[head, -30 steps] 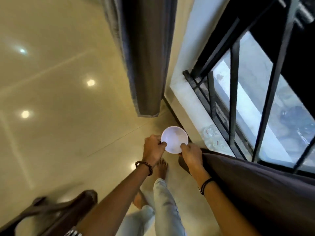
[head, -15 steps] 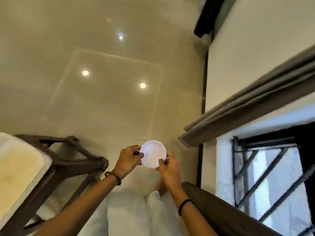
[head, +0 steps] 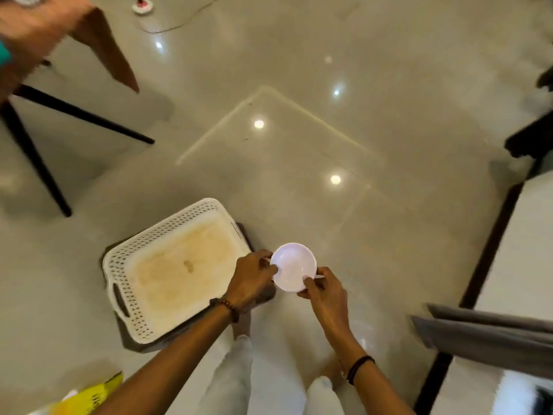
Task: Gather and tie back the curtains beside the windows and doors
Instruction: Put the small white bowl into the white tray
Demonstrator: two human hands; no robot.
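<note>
A small white round bowl [head: 294,266] is held over the floor between both hands. My left hand [head: 251,278] pinches its left rim, and my right hand [head: 324,290] grips its lower right rim. A grey curtain [head: 490,336] hangs in folds at the lower right, against the white wall, apart from both hands. The window is out of view.
A white perforated basket [head: 119,265] sits on a dark stool just left of my left hand. A brown table [head: 98,40] with black legs stands at the upper left. A yellow bag [head: 86,396] lies at the bottom left. My feet stand on the glossy tiled floor [head: 299,145].
The view has swung away from the window and curtain toward the room, bringing the white basket in beside my hands. Both hands keep holding the bowl.
</note>
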